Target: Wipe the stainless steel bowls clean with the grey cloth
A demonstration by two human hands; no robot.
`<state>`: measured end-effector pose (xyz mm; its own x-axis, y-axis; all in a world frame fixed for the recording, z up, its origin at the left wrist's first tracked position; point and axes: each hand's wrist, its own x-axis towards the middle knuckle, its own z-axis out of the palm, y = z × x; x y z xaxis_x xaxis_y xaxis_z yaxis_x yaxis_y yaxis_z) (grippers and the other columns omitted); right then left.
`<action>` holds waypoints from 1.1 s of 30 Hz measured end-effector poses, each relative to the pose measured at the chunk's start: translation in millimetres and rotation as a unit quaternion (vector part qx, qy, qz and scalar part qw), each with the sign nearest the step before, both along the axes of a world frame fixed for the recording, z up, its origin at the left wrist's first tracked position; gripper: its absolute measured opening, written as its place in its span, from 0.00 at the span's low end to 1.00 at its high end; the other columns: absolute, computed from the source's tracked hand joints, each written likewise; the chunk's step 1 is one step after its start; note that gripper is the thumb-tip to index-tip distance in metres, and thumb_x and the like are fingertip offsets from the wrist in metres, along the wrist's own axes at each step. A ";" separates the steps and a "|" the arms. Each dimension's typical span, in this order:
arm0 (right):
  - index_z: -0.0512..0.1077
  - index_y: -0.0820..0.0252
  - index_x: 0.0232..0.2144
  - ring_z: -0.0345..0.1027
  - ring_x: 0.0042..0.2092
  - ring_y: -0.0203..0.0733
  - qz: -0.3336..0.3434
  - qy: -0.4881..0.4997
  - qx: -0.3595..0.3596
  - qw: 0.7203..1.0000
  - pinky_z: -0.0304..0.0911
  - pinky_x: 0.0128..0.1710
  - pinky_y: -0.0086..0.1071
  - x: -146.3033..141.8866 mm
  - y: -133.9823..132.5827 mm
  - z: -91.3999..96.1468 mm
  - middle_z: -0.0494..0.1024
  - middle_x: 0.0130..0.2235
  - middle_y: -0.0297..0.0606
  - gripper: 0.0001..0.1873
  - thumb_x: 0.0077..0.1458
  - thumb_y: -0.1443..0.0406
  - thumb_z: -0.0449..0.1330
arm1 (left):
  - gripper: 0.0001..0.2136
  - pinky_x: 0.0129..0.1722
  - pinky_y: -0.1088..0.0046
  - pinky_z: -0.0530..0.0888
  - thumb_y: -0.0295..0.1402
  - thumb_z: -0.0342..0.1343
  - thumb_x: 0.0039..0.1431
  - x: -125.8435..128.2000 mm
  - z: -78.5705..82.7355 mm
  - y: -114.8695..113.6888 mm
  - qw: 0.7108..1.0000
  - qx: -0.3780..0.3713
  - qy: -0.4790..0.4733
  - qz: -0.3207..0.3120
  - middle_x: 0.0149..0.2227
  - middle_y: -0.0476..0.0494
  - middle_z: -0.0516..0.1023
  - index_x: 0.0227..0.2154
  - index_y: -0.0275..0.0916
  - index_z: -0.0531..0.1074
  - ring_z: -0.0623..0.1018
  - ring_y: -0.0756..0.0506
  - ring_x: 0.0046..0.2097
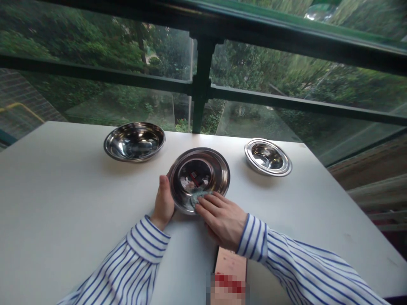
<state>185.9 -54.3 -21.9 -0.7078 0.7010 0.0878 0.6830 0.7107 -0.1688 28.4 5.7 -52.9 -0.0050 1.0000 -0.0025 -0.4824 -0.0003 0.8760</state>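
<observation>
A shiny stainless steel bowl (221, 171) is tilted toward me at the middle of the table. My left hand (164, 203) grips it by its left edge, thumb up beside the rim and the other fingers hidden behind. With fingers bent over a small grey-green cloth (194, 199), my right hand (224, 218) presses it onto the bowl's near inner side. A dark reflection and a small reddish mark show in the bowl's bottom.
A larger steel bowl (135, 144) rests at the back left of the white table (79, 199). Back right sits a smaller wide-rimmed steel bowl (269, 157). A pinkish box-like object (230, 264), partly blurred out, lies below my right hand. Green-framed windows (200, 84) border the far edge.
</observation>
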 end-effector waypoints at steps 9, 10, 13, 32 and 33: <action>0.60 0.77 0.54 0.57 0.57 0.52 0.001 0.082 0.016 0.997 0.56 0.57 0.45 -24.2 3.4 -4.4 0.66 0.55 0.57 0.28 0.53 0.66 0.50 | 0.31 0.57 0.61 0.63 0.58 0.41 0.54 0.5 1.4 -3.4 0.999 -0.020 0.008 0.047 0.46 0.43 0.79 0.45 0.40 0.74 0.71 0.39 0.54; 0.60 0.76 0.54 0.58 0.56 0.53 -0.001 0.056 0.010 0.998 0.56 0.56 0.47 -18.7 3.7 -3.1 0.67 0.54 0.56 0.27 0.53 0.67 0.51 | 0.30 0.57 0.62 0.62 0.57 0.41 0.55 0.3 1.5 -2.8 0.999 -0.007 0.009 0.036 0.47 0.43 0.78 0.46 0.40 0.74 0.70 0.39 0.55; 0.63 0.74 0.53 0.61 0.53 0.56 -0.010 -0.019 -0.007 1.000 0.55 0.55 0.52 -2.0 5.3 2.1 0.68 0.53 0.55 0.27 0.51 0.67 0.53 | 0.31 0.58 0.63 0.60 0.57 0.40 0.55 0.5 0.4 -0.9 0.999 0.008 0.026 0.017 0.50 0.42 0.76 0.47 0.39 0.73 0.68 0.40 0.57; 0.64 0.73 0.52 0.62 0.52 0.54 0.004 -0.073 -0.022 0.997 0.55 0.55 0.48 4.8 15.6 13.6 0.70 0.51 0.53 0.25 0.50 0.68 0.54 | 0.33 0.58 0.63 0.61 0.58 0.41 0.54 -3.7 -0.4 3.2 0.998 -0.033 0.048 0.018 0.46 0.40 0.78 0.45 0.36 0.75 0.69 0.39 0.56; 0.64 0.73 0.52 0.63 0.51 0.52 0.006 -0.054 -0.027 0.998 0.56 0.55 0.44 -2.5 15.9 12.0 0.71 0.51 0.52 0.26 0.49 0.68 0.55 | 0.33 0.58 0.63 0.61 0.58 0.41 0.54 -4.0 -0.5 3.3 0.998 -0.039 0.047 0.025 0.46 0.40 0.79 0.44 0.35 0.75 0.70 0.39 0.55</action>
<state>183.4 -38.4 -9.9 -0.7197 0.6937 -0.0271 0.6904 0.7110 -0.1333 24.4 9.0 -53.4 -0.0589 0.9953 -0.0769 -0.3992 0.0471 0.9156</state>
